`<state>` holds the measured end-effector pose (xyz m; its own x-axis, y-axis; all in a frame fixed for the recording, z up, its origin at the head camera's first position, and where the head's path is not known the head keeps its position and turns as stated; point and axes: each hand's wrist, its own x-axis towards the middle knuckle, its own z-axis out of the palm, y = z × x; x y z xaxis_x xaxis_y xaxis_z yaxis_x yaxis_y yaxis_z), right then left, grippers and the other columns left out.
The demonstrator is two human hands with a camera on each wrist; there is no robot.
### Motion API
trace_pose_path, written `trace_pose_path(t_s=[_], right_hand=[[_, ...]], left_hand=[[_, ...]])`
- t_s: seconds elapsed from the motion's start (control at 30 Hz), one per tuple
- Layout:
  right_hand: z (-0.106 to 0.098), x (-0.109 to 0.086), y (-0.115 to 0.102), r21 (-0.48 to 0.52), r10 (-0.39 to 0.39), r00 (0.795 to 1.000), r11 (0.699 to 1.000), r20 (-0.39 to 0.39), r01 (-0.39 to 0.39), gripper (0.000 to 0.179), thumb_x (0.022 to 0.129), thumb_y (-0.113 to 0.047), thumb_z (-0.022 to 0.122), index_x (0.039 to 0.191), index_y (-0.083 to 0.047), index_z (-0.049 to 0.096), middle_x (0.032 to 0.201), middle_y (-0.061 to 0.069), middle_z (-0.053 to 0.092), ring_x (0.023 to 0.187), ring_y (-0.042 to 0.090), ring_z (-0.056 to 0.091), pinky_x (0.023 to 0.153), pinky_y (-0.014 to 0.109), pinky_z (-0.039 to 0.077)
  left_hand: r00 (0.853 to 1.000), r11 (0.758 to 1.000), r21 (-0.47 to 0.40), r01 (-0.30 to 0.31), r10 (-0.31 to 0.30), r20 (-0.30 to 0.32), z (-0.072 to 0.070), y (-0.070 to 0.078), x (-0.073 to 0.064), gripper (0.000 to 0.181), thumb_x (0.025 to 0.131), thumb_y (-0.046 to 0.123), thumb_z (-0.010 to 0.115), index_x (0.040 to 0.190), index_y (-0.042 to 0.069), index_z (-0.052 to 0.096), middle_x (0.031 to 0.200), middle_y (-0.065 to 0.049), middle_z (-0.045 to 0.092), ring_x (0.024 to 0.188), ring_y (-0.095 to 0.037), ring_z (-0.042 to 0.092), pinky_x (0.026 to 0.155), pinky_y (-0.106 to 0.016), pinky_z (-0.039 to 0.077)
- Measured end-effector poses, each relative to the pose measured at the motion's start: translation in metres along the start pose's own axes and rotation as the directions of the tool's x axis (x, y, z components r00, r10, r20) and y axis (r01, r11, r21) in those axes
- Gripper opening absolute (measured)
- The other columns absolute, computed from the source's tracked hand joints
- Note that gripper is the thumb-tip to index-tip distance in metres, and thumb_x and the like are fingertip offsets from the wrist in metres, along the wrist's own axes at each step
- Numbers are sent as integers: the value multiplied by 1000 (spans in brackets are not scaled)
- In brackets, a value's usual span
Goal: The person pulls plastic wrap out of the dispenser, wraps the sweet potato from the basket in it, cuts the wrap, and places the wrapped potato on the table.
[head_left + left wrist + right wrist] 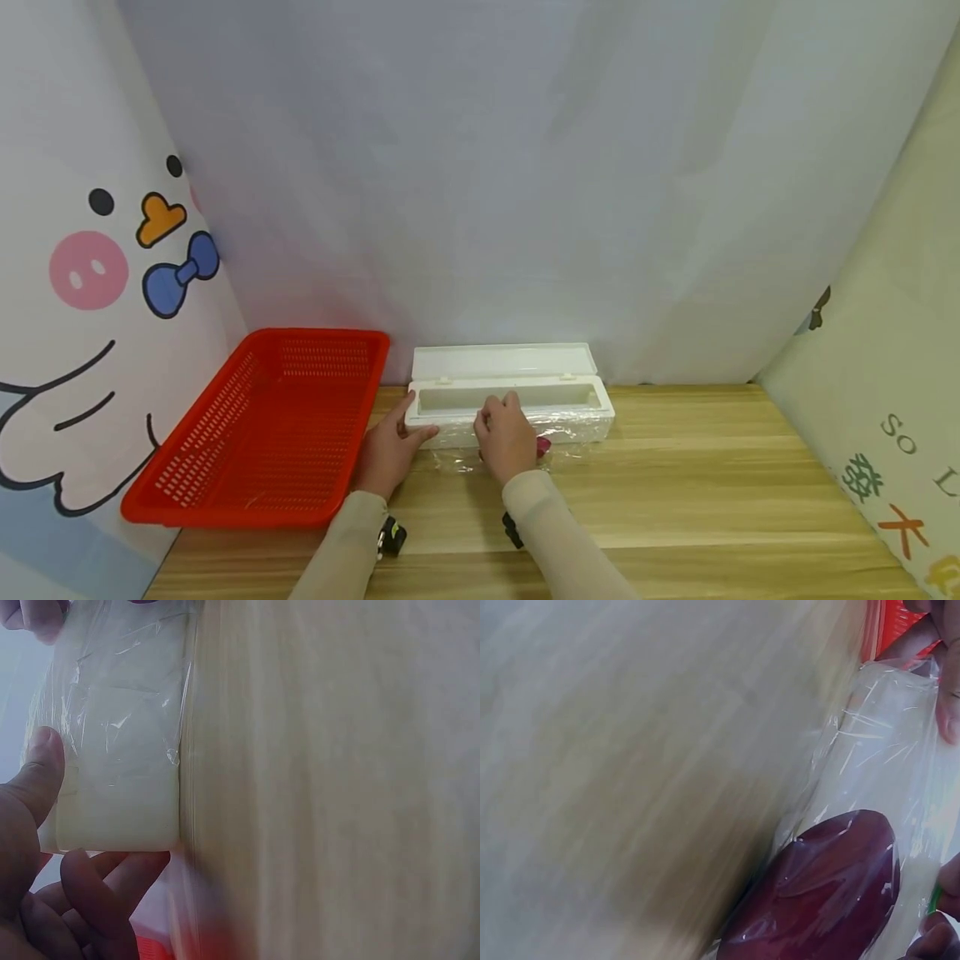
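A long white box [510, 433] stands on the table with its hinged lid [502, 361] tipped back. Clear plastic film [120, 697] hangs down over the box's front. My left hand [392, 450] grips the box's left end, thumb on the front edge and fingers around the end, as the left wrist view shows too. At the middle of the front edge, my right hand [506, 437] has curled fingers pinching the plastic's upper edge, where a small green strip [934, 898] shows. Below that hand, a dark red oval thing [817, 892] lies against or inside the plastic; I cannot tell which.
A red perforated plastic basket [341, 333] stands on the left, close to my left forearm. The wooden table [697, 483] extends to the right. A pale curtain-like backdrop [525, 167] hangs behind the box, with printed side panels [885, 375] around it.
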<state>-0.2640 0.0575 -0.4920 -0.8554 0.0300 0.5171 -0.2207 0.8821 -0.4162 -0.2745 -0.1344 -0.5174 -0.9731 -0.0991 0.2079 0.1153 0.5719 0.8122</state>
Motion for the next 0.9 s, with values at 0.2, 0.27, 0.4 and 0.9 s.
trace_pose_path(t_s=[0.2, 0.27, 0.4, 0.9], right_hand=[[2, 0, 1, 18, -3, 1000, 1000, 4, 3, 18, 88, -19, 63, 73, -16, 55, 75, -1, 38, 50, 8, 40, 43, 20, 36], [3, 0, 2, 23, -4, 1000, 1000, 3, 4, 17, 88, -19, 63, 73, -16, 55, 75, -1, 38, 50, 7, 40, 43, 20, 36], [4, 1, 3, 31, 0, 1000, 1000, -3, 1, 17, 87, -17, 63, 73, -16, 54, 76, -1, 37, 50, 8, 39, 43, 19, 35], [9, 0, 9, 71, 2, 1000, 997, -30, 1, 14, 86, -16, 64, 74, -15, 56, 76, -1, 38, 51, 8, 40, 43, 19, 35]], left_hand=[[1000, 1000, -12, 5, -5, 21, 0, -2, -1, 76, 77, 48, 75, 143, 32, 41, 136, -8, 53, 114, -24, 55, 94, -46, 44], [999, 999, -34, 8, -6, 42, 1, -4, -1, 78, 77, 50, 73, 145, 33, 38, 136, -8, 53, 112, -22, 55, 93, -44, 44], [996, 989, -147, 25, -12, 88, 5, -9, 1, 78, 81, 51, 69, 147, 34, 32, 138, -8, 51, 114, -22, 54, 94, -43, 44], [995, 930, -360, 75, -46, 89, 12, 0, 2, 67, 91, 26, 64, 149, 20, 31, 143, -14, 44, 120, -27, 50, 98, -42, 41]])
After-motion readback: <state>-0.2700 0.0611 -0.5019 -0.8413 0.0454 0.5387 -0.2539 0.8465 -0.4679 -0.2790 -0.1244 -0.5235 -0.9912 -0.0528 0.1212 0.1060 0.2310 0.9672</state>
